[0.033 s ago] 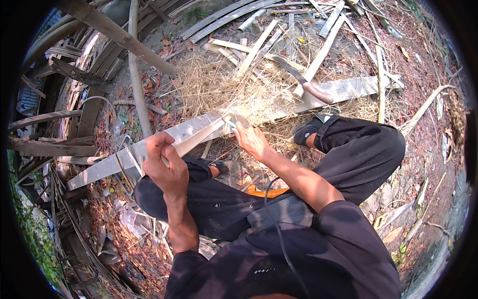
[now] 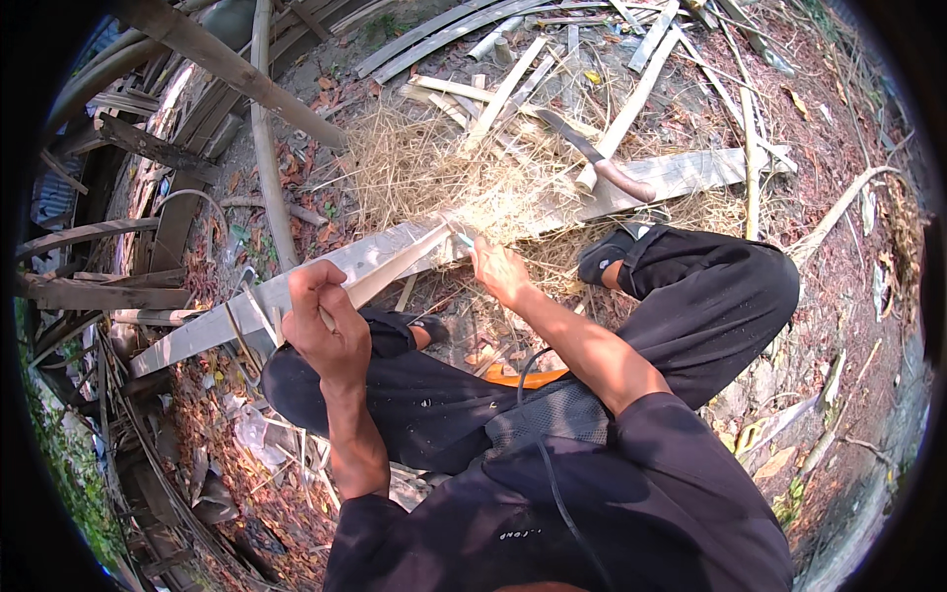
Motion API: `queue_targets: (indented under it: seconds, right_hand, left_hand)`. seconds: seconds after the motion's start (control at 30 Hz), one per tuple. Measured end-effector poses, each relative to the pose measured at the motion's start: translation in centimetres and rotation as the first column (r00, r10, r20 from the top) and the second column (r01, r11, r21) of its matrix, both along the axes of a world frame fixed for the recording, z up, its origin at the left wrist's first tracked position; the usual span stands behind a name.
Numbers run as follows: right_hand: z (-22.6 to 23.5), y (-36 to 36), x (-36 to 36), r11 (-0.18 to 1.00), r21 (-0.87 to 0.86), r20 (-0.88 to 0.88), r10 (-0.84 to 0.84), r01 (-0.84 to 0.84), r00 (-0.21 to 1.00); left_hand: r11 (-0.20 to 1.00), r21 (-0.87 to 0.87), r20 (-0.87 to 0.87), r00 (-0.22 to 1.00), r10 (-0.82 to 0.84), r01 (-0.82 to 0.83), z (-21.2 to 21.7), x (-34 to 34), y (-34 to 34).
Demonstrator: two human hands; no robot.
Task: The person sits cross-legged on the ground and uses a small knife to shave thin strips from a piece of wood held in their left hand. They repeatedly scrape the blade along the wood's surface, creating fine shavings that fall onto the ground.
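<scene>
One pale bamboo strip slants between the person's two hands, above a long grey plank that crosses the ground in front of the crouched legs. The strip is straight, flat and cream-coloured, with a smooth, lighter face and a slightly darker edge running lengthwise; it looks narrower toward its far end, though whether that end touches the plank cannot be told. The left hand is a fist with its fingers curled around the near end. The right hand is closed too, gripping a small tool with a pale teal tint, right by the strip's far end; most of it is hidden in the fingers.

Fine straw-coloured shavings are heaped past the plank and spill over its middle. A curved-bladed knife lies there, its brown handle across the plank. Further split lengths are scattered beyond. On the ground to the left lies a crumpled clear plastic bag, its contents too unclear to make out.
</scene>
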State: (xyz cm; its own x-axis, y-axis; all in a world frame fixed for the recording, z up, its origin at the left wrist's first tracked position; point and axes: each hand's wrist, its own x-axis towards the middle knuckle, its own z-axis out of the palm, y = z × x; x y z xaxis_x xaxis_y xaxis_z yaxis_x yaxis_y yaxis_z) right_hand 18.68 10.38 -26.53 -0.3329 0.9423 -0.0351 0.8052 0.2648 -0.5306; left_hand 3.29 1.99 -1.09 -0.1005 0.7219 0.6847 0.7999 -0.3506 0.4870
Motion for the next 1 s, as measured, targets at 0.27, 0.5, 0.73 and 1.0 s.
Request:
queue_targets:
  seconds: [0.27,0.5,0.73,1.0]
  right_hand:
    - [2.5,-0.7,0.2,0.998,0.004,-0.219,-0.066,0.068,0.973]
    - [-2.5,1.3,-0.9,0.995,-0.08,-0.129,-0.075,0.065,0.989]
    - [-1.2,0.7,-2.1,0.99,-0.142,-0.118,-0.033,0.015,0.992]
    - [-4.7,1.8,-1.8,0.987,-0.04,0.007,-0.154,0.154,0.988]
  left_hand:
    - [0.997,0.002,0.04,0.997,0.072,-0.072,0.3,-2.3,0.4]
    - [0.989,-0.007,0.045,0.988,0.147,-0.147,0.4,-1.8,0.6]
    - [0.983,-0.027,0.075,0.98,0.182,-0.18,0.0,-2.2,0.4]
    - [0.991,0.067,0.024,0.993,0.115,-0.116,-0.4,-2.1,0.7]
